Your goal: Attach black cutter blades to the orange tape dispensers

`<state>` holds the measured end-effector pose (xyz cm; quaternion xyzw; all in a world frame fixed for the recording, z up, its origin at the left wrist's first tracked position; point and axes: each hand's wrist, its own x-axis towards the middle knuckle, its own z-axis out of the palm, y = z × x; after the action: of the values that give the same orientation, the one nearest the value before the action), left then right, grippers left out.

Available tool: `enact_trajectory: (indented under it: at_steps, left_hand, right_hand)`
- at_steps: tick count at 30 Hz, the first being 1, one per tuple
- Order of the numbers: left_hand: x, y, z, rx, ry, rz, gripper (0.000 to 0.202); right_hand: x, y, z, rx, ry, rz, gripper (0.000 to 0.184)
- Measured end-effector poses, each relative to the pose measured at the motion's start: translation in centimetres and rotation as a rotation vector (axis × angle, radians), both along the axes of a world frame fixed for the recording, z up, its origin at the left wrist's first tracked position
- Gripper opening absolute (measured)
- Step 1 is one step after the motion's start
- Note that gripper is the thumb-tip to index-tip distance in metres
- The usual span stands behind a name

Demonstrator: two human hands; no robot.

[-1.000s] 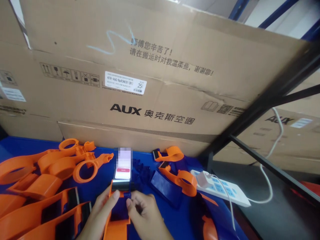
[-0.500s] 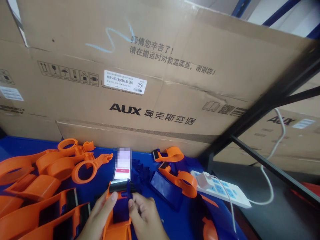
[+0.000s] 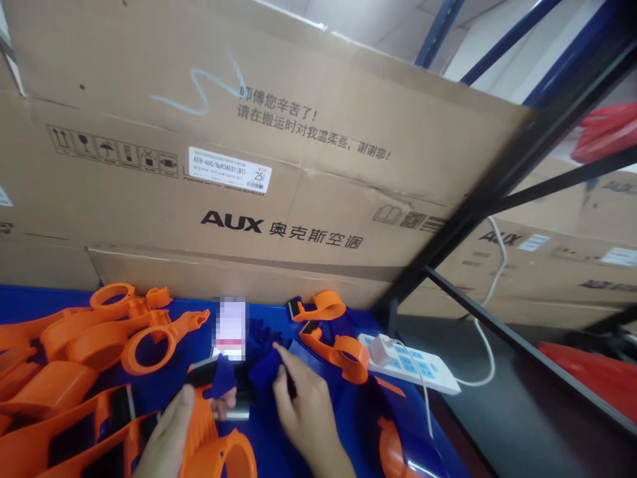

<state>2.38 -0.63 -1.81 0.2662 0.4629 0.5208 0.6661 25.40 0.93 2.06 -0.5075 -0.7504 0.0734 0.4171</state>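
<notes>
Left hand [image 3: 166,428] clamped on orange holder [image 3: 200,425], long axis toward phone [image 3: 232,332], black end [image 3: 200,374] foremost. Right hand [image 3: 307,401] at blue piece [image 3: 265,373], grip unclear.

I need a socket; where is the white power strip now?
Head view: the power strip lies low, right of centre, beside an orange looped piece.

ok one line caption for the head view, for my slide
Left hand grips an orange part, right hand at a dark blue piece, near a lit phone.
</notes>
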Motion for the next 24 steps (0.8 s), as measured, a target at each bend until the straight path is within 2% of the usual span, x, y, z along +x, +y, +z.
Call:
enact_trajectory:
  at_steps: [3, 6, 10, 18, 21, 24]
  left_hand:
    - [0.7, 0.0, 0.2, 0.064, 0.042, -0.045, 0.066]
    - [1.2, 0.1, 0.5, 0.112, 0.066, -0.128, 0.067]
    - [1.2, 0.6, 0.7, 0.064, 0.075, -0.152, 0.068]
    - [0.4, 1.3, 0.2, 0.067, 0.114, -0.202, 0.067]
    - [0.6, 1.1, 0.2, 0.069, 0.114, -0.194, 0.066]
    - [1.0, 0.6, 0.5, 0.078, 0.101, -0.145, 0.060]
  right_hand:
    - [2.9, 0.5, 0.0, 0.111, -0.094, -0.231, 0.041]
    - [5.0, 1.2, 0.0, 0.112, -0.197, -0.387, 0.037]
    - [5.6, 1.7, -0.1, 0.092, -0.303, -0.373, 0.035]
    - [5.6, 2.1, -0.8, 0.222, -0.383, -0.422, 0.040]
    - [5.8, 2.3, -0.9, 0.179, -0.367, -0.429, 0.040]
    - [5.3, 2.1, -0.7, 0.158, -0.262, -0.420, 0.035]
